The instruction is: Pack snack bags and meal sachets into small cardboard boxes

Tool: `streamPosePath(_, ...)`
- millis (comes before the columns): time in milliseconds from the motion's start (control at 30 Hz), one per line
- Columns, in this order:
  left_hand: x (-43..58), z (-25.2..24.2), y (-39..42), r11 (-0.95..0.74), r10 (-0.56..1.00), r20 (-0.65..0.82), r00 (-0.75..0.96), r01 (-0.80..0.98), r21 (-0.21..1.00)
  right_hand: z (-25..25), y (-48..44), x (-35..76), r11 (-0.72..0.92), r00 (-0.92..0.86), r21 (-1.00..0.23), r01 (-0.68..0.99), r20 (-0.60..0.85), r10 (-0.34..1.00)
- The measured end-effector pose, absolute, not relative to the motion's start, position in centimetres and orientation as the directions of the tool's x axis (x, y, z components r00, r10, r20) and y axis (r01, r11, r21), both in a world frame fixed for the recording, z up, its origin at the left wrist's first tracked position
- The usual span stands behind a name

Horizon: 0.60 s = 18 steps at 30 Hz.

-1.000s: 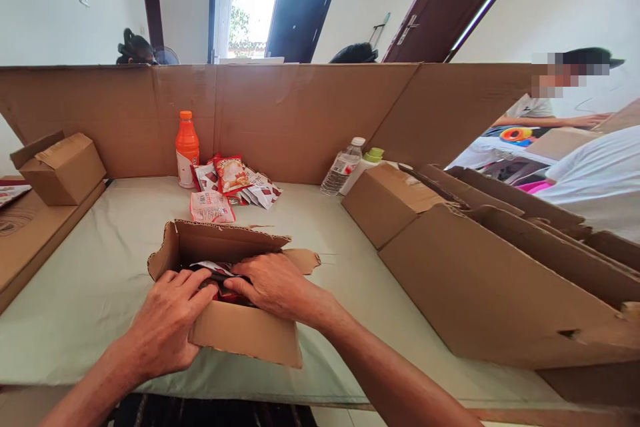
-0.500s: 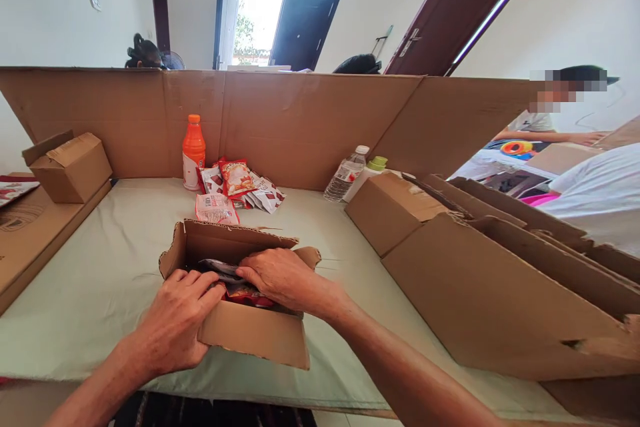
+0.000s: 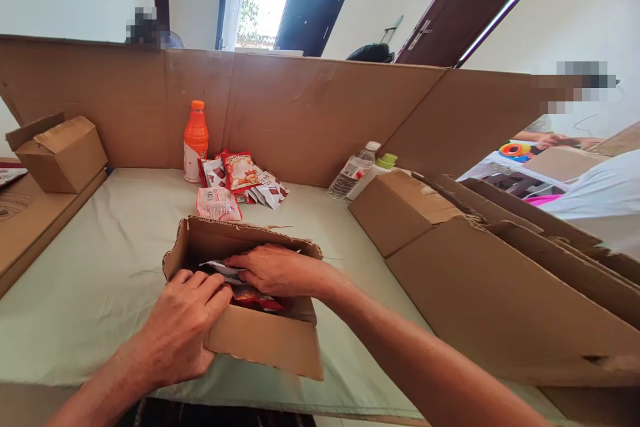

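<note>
A small open cardboard box (image 3: 265,340) stands on the green cloth in front of me, its near flap folded outward. My left hand (image 3: 187,320) grips the box's near left edge, thumb side outside and fingers curled over the rim. Reaching into the box from the right, my right hand (image 3: 280,270) pinches a silvery-white packet (image 3: 223,271). Under that hand lies a red snack packet (image 3: 257,298) inside the box. Some fingertips and the box's bottom are hidden. Behind the box is a pile of red and white snack packets (image 3: 243,173).
An orange drink bottle (image 3: 195,143) stands beside the pile. A clear water bottle (image 3: 354,171) leans near a green-capped bottle (image 3: 386,161). Large cardboard boxes (image 3: 480,287) line the right; a smaller box (image 3: 70,157) sits left. A cardboard wall (image 3: 300,113) closes the back. A person sits beyond, right.
My right hand has gone slightly deeper and leftward into the box, along with the silvery packet. The camera view has tilted downward and shifted a little; the left hand keeps its hold.
</note>
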<state>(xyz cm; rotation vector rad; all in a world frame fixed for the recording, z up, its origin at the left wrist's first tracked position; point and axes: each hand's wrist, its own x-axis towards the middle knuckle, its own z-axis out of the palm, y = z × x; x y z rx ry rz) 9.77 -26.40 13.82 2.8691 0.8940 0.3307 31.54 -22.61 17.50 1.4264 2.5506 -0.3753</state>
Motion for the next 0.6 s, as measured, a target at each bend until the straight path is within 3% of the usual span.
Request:
streamPosePath(433,9.7,13.7,-26.5,-0.814,0.579,0.166,0.798,0.556,0.169,17.1,-22.8,29.6,0.461,-0.456,-0.054,0.886,-0.282,0.844)
streamPosePath(600,9.7,13.6,-26.8,-0.817,0.576,0.211,0.789,0.557,0.147,16.2,-24.6,30.6,0.425,-0.465,-0.265,0.866,-0.111,0.878)
